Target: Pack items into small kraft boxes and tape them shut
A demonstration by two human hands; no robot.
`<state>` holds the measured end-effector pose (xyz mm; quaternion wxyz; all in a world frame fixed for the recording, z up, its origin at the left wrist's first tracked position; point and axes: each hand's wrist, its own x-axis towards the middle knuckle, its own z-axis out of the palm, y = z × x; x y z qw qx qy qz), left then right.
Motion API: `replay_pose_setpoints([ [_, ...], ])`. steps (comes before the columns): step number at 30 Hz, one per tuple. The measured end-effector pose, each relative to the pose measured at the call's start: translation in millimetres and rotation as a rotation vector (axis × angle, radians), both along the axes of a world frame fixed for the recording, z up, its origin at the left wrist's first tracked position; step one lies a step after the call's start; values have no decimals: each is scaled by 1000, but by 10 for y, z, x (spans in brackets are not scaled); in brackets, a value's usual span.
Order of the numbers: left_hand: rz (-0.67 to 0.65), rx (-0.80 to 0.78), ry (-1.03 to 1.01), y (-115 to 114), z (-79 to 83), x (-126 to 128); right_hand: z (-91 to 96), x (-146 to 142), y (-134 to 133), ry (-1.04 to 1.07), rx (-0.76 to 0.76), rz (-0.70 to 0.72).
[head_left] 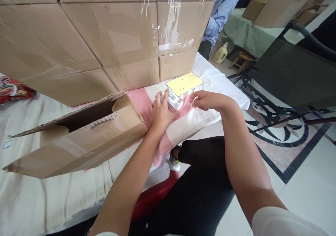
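Observation:
A small white device (176,101) with rounded corners lies on the pink and cream cloth. My left hand (161,110) is closed around its left end, fingers over the far side and thumb along the near side. Just behind the device and up against it is a flat yellow rectangular panel (185,83) with a few small dark marks. To the right of the device, apart from it, my right hand (206,100) hovers above the cloth. Its fingers are curled inward, and whatever may be between the fingertips is hidden or too small to make out.
An open, long cardboard box (97,138) lies left of my left arm. Stacked, taped cartons (112,36) form a wall behind. A person in a blue shirt (223,12) is beyond them. A dark chair (294,71) and yellow jug (221,53) stand at the right; a red packet (14,89) is far left.

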<state>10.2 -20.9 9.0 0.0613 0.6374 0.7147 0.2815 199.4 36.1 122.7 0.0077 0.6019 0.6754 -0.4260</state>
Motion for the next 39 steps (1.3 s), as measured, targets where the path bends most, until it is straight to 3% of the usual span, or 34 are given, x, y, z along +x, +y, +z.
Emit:
replay_pose_setpoints([
  [13, -3, -10, -23, -2, 6, -6, 86, -17, -27, -175, -7, 162],
  [19, -5, -8, -16, -5, 9, -10, 55, 44, 32, -198, -19, 28],
  [26, -4, -11, 14, -7, -9, -15, -81, -64, 183, -47, 73, -93],
  [30, -16, -4, -7, -12, -11, -17, -133, -236, 244, 170, 101, -137],
  [35, -20, -5, -14, -16, -10, -18, -113, -468, 250, 471, -50, -241],
  [39, -17, -11, -15, -13, -16, -16, -68, -493, 255, 574, -124, -280],
])
